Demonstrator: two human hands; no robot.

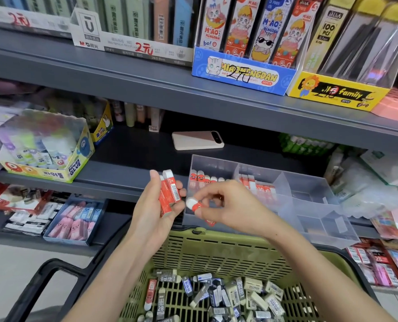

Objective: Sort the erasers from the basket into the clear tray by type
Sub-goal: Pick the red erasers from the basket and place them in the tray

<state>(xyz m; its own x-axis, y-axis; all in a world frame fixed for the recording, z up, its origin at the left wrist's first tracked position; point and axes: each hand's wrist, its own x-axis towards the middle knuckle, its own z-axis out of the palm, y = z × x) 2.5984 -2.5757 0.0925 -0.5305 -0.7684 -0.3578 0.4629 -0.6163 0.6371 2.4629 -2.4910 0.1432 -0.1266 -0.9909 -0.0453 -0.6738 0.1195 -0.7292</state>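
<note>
The left hand (155, 206) grips a red eraser stack (170, 192) in reserve while the right hand (224, 205) pinches a small eraser (192, 204), likely for the tray (309, 194) at three o'clock.

POWER GLUE on glue box (54, 168), MIAOMENGDAN on blue box (244, 76), perhaps 2B on eraser (160, 306)

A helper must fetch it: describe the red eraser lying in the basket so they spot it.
Find the green basket at the bottom. At its left edge lies the red eraser. Its neighbours wear black or grey sleeves; only it is red.
</note>
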